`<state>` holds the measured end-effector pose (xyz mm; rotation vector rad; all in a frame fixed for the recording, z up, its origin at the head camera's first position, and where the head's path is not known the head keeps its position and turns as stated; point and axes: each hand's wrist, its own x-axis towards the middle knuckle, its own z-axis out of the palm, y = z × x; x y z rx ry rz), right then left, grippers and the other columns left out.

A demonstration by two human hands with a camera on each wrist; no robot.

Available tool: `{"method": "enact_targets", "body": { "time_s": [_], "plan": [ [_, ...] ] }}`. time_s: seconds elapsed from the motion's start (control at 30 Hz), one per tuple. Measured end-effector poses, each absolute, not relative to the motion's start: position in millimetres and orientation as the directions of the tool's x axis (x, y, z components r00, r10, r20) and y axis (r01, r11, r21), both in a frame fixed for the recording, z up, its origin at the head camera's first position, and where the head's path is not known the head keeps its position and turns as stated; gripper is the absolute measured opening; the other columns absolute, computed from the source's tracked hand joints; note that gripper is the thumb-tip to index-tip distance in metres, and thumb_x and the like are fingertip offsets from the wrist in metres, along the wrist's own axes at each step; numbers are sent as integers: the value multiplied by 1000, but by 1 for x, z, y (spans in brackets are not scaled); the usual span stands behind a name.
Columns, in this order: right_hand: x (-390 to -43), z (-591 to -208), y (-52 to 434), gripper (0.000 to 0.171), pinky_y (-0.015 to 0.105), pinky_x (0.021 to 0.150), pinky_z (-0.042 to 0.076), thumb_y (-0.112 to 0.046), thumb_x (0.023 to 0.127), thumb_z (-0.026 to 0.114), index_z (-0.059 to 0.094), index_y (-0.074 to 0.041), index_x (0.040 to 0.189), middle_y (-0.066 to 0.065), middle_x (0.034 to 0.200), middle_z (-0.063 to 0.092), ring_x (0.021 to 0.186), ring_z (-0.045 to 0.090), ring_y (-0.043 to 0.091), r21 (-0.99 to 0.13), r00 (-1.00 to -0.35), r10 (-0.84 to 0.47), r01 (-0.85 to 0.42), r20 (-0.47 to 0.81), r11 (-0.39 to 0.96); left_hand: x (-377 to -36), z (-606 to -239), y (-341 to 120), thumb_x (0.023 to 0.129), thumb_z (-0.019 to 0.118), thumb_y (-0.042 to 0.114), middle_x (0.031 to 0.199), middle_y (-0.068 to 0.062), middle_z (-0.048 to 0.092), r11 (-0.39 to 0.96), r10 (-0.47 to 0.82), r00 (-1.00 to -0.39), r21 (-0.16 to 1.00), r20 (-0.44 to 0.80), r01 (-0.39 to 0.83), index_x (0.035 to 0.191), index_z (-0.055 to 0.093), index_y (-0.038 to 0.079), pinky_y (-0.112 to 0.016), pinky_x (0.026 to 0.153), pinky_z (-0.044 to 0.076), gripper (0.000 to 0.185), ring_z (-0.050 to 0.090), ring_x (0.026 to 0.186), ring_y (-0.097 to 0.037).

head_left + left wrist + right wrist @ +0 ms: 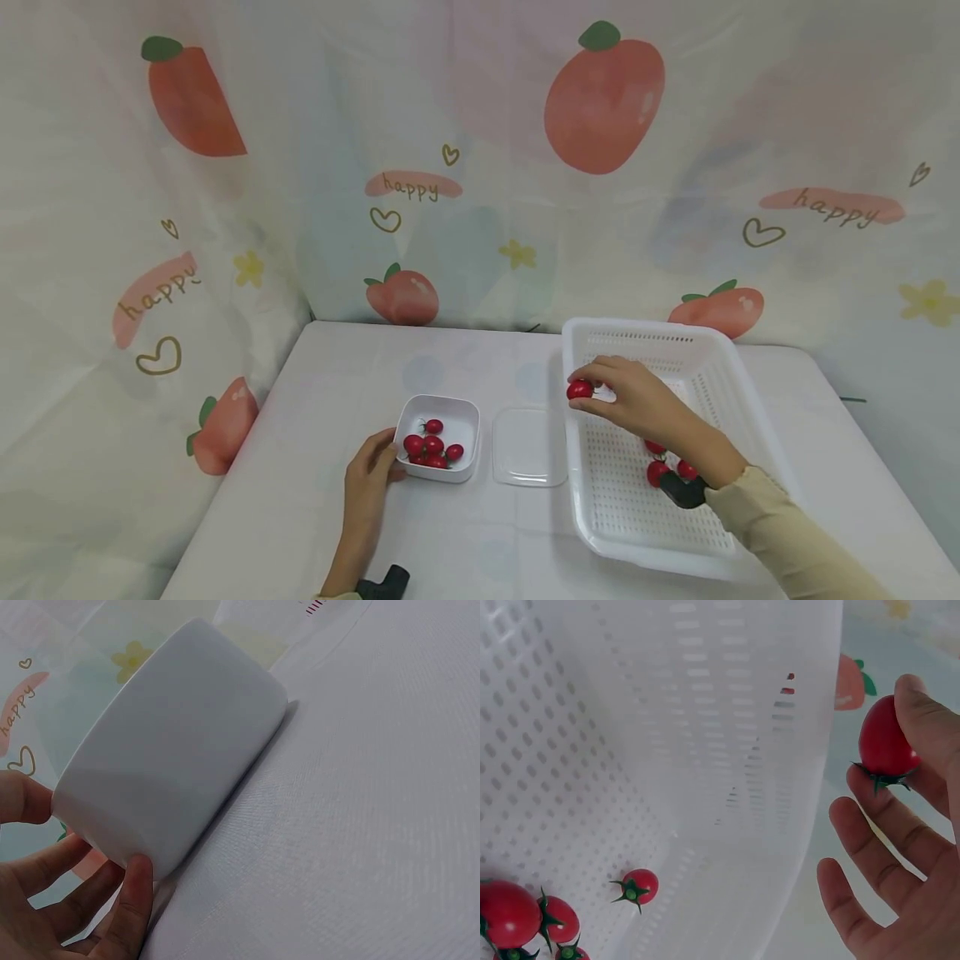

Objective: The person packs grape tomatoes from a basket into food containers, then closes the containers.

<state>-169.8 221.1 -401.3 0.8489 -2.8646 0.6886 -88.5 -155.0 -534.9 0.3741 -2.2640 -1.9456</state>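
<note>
Tomato (pixel 579 389) above basket (pixel 600 500) rim, lid (pixel 528 446) beside.

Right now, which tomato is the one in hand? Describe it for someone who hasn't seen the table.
Find the white perforated basket on the table's right. At its left rim, the right hand pinches one cherry tomato. It alone is lifted; the others lie in the basket or the small white container.

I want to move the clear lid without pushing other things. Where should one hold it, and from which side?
Probably the lid's near short edge, pinched from the person's side with thumb above and fingers beneath. It lies flat on the table between the small white container and the basket, so both long sides look crowded, while the near edge faces bare tablecloth.
</note>
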Motion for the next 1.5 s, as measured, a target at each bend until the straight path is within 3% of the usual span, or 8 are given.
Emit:
{"method": "enact_targets", "body": {
  "time_s": [0.2, 0.4, 0.5, 0.9, 1.3, 1.5],
  "plan": [
    [-171, -400, 208, 35, 28, 81, 57, -21, 88, 85, 74, -17, 121, -8, 103, 69, 96, 64, 17, -486, -841, -501, -532, 205, 694, -89, -533, -155, 108, 56, 27, 140, -10, 66, 135, -269, -961, 986, -62, -102, 140, 63, 14, -19, 85, 61, 35, 66, 119, -27],
    [-174, -397, 194, 38, 42, 90, 60, -17, 88, 84, 72, -15, 124, -6, 109, 71, 96, 67, 19, -556, -807, -542, -569, 235, 606, -90, -534, -156, 108, 56, 27, 141, -10, 66, 143, -271, -961, 984, -64, -106, 140, 63, 14, -17, 85, 60, 35, 66, 120, -27],
    [-176, -398, 186, 38, 42, 90, 60, -15, 89, 82, 71, -13, 126, -3, 111, 72, 97, 68, 18, -583, -788, -569, -584, 236, 566, -91, -534, -156, 108, 56, 26, 141, -11, 66, 149, -273, -960, 983, -65, -109, 140, 63, 14, -16, 84, 60, 34, 66, 120, -27],
    [-181, -398, 145, 39, 47, 92, 61, -11, 89, 82, 71, -10, 127, 1, 115, 73, 102, 70, 17, -622, -758, -623, -586, 194, 520, -89, -532, -155, 108, 57, 28, 141, -11, 66, 157, -273, -960, 982, -58, -104, 140, 63, 14, -17, 85, 60, 36, 67, 116, -27],
    [-183, -406, 112, 37, 33, 94, 60, -11, 92, 79, 70, -8, 127, 1, 116, 72, 107, 67, 18, -607, -701, -699, -619, 141, 499, -90, -534, -154, 108, 56, 24, 140, -11, 66, 156, -279, -958, 981, -65, -112, 139, 64, 13, -17, 84, 60, 33, 66, 115, -26],
    [-181, -408, 93, 39, 42, 100, 59, -13, 95, 77, 67, -6, 131, 1, 116, 71, 112, 66, 21, -611, -684, -729, -592, 36, 525, -88, -534, -154, 108, 56, 25, 141, -11, 66, 150, -273, -960, 982, -69, -113, 140, 63, 13, -17, 84, 60, 35, 68, 111, -25]
  ]
}}
